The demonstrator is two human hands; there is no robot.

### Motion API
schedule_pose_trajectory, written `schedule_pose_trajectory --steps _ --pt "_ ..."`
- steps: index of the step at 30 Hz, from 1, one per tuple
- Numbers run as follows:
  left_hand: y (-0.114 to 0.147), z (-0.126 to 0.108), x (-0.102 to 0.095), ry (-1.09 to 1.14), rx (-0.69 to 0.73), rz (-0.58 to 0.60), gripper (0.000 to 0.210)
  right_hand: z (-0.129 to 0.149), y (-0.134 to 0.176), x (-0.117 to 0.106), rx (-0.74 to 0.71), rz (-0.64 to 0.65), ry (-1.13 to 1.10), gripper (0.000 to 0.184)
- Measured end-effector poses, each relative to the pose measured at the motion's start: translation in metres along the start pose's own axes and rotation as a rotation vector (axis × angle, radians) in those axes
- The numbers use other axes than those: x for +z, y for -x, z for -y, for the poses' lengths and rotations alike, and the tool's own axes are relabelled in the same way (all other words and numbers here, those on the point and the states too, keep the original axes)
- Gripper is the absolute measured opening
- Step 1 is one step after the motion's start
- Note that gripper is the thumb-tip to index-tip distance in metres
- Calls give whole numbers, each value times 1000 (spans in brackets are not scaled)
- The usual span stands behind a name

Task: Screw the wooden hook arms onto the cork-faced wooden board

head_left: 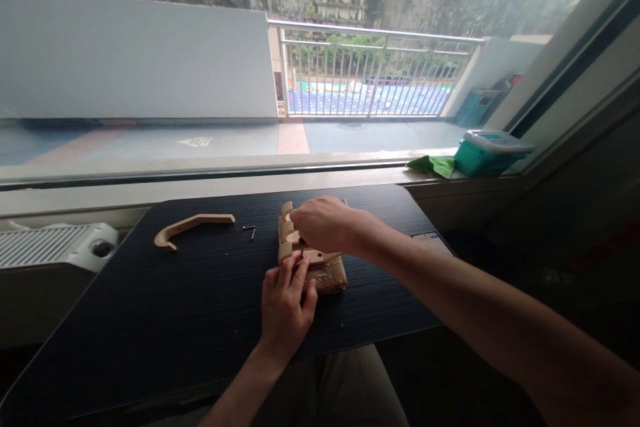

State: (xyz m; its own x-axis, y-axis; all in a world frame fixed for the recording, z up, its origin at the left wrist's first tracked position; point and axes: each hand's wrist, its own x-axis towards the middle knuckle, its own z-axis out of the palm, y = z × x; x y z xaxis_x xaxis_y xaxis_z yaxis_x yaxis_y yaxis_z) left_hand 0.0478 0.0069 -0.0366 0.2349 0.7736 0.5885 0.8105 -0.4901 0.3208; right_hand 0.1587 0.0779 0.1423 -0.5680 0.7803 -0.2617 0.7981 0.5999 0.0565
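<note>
A pale wooden assembly (315,256) with rounded slats and a drilled side strip lies across a rough brown block (327,277) on the black table. My right hand (323,221) is closed in a fist above it. From under the fist a thin dark shaft, seemingly a screwdriver (301,249), points down to the side strip; its handle is hidden in my grip. My left hand (287,303) presses and grips the near edge of the assembly, fingertips close to the shaft's lower end. Left of them lie a curved wooden piece (193,221) and small metal screws (250,231).
The black table (175,307) stands against a window sill (225,187). A phone (431,241) lies at the table's right edge, behind my right forearm. On the sill are a teal lidded box (490,155) and a green cloth (433,165). A white ridged appliance (55,245) is at the left.
</note>
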Motion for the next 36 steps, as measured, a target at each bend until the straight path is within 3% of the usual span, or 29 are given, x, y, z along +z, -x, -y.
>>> schedule_pose_trajectory --steps 10,20,29,33,36 --pt "0 -3 -3 -8 4 -11 41 5 -2 6 79 -65 25 24" --pt "0 -1 -1 -19 2 -26 39 13 8 -11 -109 -4 56 20" --pt "0 0 -1 9 -8 -18 42 5 -16 5 28 -57 27 23" --pt "1 0 -1 3 -8 -15 42 5 -11 5 92 -52 31 23" --pt "1 0 -1 2 -4 -19 42 7 -1 -2 43 -30 38 23"
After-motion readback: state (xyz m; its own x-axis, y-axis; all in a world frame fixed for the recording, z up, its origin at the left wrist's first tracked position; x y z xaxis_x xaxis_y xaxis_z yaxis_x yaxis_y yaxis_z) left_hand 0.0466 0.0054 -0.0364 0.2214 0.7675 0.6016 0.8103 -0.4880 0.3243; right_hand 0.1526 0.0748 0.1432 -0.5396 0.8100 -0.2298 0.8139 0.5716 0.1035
